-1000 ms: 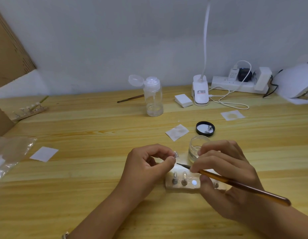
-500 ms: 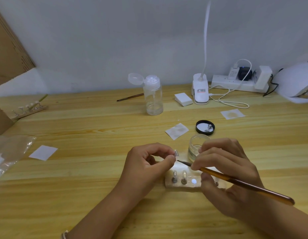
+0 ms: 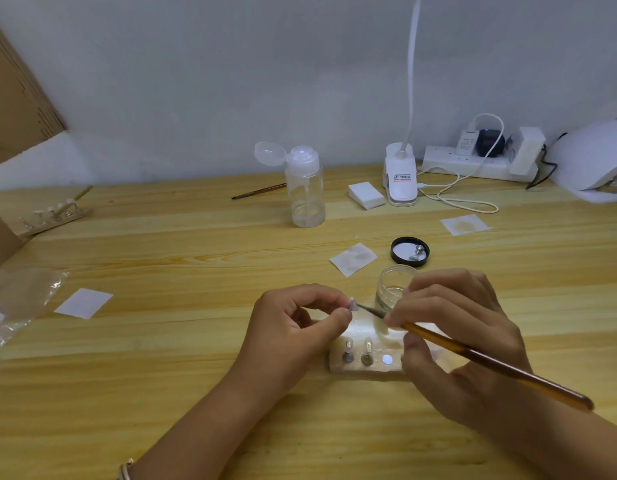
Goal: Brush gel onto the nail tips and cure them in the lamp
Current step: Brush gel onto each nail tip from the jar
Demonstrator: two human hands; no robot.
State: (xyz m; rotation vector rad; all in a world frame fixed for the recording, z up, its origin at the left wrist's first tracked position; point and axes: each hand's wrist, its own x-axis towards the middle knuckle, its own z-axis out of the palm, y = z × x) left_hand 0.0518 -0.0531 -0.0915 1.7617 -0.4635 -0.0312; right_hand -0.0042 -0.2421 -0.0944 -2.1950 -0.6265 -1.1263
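Above the holder block (image 3: pixel 366 367), my left hand (image 3: pixel 293 327) pinches a nail tip (image 3: pixel 352 303) while my right hand (image 3: pixel 452 327) grips the brush (image 3: pixel 473 355); an unsteady stroke could smear gel onto my fingertips.

A wooden table (image 3: pixel 161 375) fills the lower frame. On it: a clear bottle (image 3: pixel 305 192) upper middle, a black lid (image 3: pixel 409 262) and small jar (image 3: pixel 392 284) near the middle, a plastic bag (image 3: pixel 16 299) at left

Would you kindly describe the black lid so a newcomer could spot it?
On the wooden table, look beyond the small clear jar by the right hand. The lid lies there: a flat black-rimmed disc, pale inside, holding small metal pieces, unlike the white squares nearby.
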